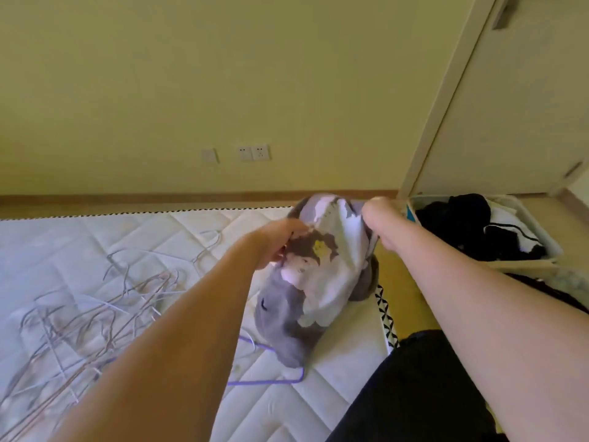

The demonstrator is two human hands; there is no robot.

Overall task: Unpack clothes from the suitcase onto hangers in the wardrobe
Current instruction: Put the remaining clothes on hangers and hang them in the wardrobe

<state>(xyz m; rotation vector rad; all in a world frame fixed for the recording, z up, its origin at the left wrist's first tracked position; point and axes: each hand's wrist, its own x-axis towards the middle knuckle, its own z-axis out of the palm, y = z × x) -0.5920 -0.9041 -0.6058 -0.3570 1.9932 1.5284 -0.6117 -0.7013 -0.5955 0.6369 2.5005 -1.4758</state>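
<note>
- Between two outstretched arms, seen from the head camera, a grey-and-white printed garment point(314, 266) hangs bunched above the edge of a quilted white mattress point(159, 237).
- At the garment's upper left edge, the left hand point(280, 240) grips the cloth, fingers curled into the folds beside a brown-and-yellow print.
- At its upper right edge, the right hand point(377, 218) pinches the fabric in a closed fist, knuckles facing the wall; both grips sit at about the same height, with the cloth pulled up between them.
- Below the two grips, the garment's lower end droops onto the mattress, touching and partly covering a purple hanger point(271, 379) that lies flat there.
- Left of the left-hand grip and nearer the camera, a loose pile of pale wire hangers point(95, 311) lies tangled across the mattress, well apart from the garment.
- Right of the right-hand grip, an open suitcase point(554, 247) sits on the floor holding black and white clothes point(478, 228); it is near the right hand but not touching it.
- Beyond that grip and further right, a pale wardrobe door point(510, 106) stands against the yellow wall point(223, 74).
- Behind the garment, on the wall, sit wall sockets point(253, 152).
- Beneath the right forearm, a dark-clothed leg point(414, 387) of the person fills the lower corner.
</note>
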